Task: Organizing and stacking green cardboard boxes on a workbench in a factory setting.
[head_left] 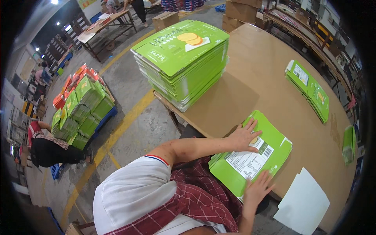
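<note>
The pile [253, 158] at four o'clock is green with a white panel [243, 164]. At six, the apron [203, 201] is maroon, checked in white.

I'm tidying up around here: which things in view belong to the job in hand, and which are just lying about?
In the job:
green packaging pile, at the left hand and right hand
tall green stack, apparently the same kind
brown table

Seemingly lying about:
white sheet, its use unclear
cardboard box on the floor
</note>
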`<control>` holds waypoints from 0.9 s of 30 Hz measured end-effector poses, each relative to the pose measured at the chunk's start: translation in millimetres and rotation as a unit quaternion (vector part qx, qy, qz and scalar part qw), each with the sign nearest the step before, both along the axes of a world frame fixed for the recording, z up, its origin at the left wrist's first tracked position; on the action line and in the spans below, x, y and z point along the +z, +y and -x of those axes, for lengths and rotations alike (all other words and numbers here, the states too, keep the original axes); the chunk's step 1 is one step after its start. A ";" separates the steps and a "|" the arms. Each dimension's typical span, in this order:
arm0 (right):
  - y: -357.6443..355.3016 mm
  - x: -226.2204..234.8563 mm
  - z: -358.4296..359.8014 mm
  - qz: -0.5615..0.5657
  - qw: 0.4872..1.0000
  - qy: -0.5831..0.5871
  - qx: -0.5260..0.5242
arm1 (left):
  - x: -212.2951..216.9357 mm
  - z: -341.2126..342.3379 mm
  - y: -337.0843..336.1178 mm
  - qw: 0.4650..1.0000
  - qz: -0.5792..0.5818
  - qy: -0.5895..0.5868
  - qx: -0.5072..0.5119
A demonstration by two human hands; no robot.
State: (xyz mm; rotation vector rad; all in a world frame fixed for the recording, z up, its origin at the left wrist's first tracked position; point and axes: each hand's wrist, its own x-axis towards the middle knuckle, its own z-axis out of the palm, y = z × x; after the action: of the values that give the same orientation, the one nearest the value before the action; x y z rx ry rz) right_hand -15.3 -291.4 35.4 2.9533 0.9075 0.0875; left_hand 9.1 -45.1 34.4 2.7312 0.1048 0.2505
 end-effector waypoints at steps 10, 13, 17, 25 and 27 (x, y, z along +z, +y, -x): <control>-163.7 33.4 -2.9 -0.286 0.935 -0.133 -0.162 | 5.4 -2.3 -4.0 0.999 -0.044 0.008 0.001; -211.1 15.4 -28.7 -0.062 0.939 -0.072 -0.331 | 5.8 -5.2 -12.1 0.999 -0.022 0.003 -0.033; -211.2 -19.1 -42.6 0.000 0.952 0.028 -0.305 | 4.9 -0.6 -8.9 0.999 0.045 -0.003 -0.015; -220.9 -10.0 -73.2 -0.016 0.982 0.110 -0.150 | 4.2 0.4 -1.0 0.999 0.018 0.037 -0.012; -210.9 2.9 -77.5 -0.025 0.983 0.123 -0.135 | 4.5 1.8 -0.6 0.999 0.033 0.027 -0.023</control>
State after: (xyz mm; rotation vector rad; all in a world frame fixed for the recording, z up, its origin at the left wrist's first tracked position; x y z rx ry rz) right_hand 62.2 -502.3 38.3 3.1507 0.5179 -0.2756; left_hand 7.3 -45.7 38.8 2.6713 0.0643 0.1581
